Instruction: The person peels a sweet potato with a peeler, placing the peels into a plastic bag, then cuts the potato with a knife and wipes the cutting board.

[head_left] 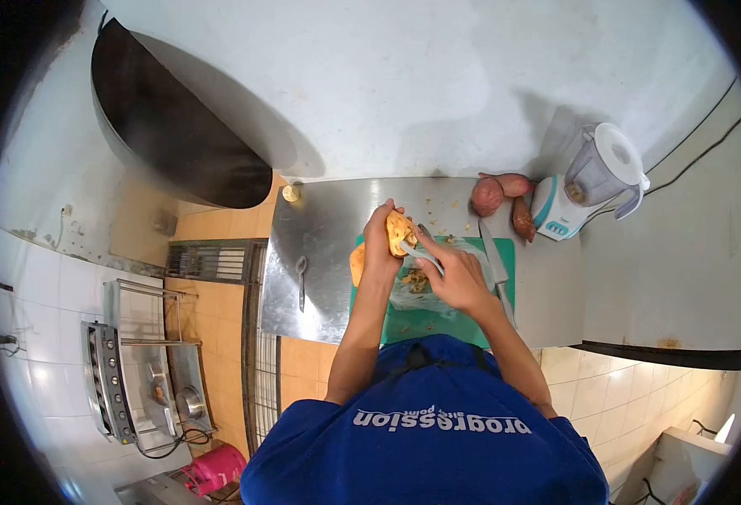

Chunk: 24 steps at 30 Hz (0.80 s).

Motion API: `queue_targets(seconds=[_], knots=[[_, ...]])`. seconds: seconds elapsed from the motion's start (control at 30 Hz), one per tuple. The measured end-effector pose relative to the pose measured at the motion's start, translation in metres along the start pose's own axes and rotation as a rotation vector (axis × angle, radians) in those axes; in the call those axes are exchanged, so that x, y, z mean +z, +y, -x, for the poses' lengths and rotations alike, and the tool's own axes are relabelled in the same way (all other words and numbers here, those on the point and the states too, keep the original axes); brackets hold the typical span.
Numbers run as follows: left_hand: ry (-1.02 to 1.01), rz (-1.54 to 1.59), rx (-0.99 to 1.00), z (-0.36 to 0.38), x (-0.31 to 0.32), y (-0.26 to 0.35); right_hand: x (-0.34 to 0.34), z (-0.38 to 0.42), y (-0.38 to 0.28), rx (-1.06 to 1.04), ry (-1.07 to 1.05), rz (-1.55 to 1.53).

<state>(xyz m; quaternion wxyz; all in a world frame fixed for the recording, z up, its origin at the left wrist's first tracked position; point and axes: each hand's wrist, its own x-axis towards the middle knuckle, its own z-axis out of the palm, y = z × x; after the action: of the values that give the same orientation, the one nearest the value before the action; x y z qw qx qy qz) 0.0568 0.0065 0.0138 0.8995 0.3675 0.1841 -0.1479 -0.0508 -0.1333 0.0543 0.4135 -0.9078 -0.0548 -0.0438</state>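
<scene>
The left hand (378,241) is curling snugly around the yellow food (399,233), just beside the right hand (460,279). The right hand is gripping a pale tool (425,256) against that food. Scraps (417,281) are lying below both hands, and a big knife (494,255) is lying beside the right one.

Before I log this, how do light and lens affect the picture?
Head view: fisheye bending, black curved borders; same head view: glare on the steel table left of the green board, shadows on the wall beside the blender and dark curved object.
</scene>
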Motion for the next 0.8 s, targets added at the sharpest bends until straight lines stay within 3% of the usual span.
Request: queue_targets(seconds=[0.27,0.43,0.5,0.57,0.63,0.67,0.73,0.8], knots=[[0.024,0.037,-0.128,-0.003,0.004,-0.014,0.013,0.011,0.021,-0.065,0.143,-0.052],[-0.09,0.191,-0.155,-0.035,-0.027,0.011,0.029,0.04,0.055,-0.008,0.021,0.2],[-0.026,0.191,0.029,-0.041,-0.017,0.044,0.044,0.061,0.08,0.038,-0.02,0.209],[-0.051,0.147,0.068,-0.034,-0.005,0.059,0.046,0.064,0.083,0.078,-0.079,0.213],[-0.083,0.092,0.103,-0.025,-0.002,0.062,0.03,0.049,0.063,0.19,-0.092,0.114],[-0.109,0.153,0.028,-0.02,0.001,0.053,0.023,0.04,0.053,0.19,-0.089,0.112],[-0.16,0.271,-0.127,-0.004,0.008,0.037,0.01,0.021,0.032,0.124,-0.037,-0.043],[-0.198,0.199,-0.107,-0.012,-0.006,0.015,0.003,0.008,0.008,0.061,0.043,-0.086]])
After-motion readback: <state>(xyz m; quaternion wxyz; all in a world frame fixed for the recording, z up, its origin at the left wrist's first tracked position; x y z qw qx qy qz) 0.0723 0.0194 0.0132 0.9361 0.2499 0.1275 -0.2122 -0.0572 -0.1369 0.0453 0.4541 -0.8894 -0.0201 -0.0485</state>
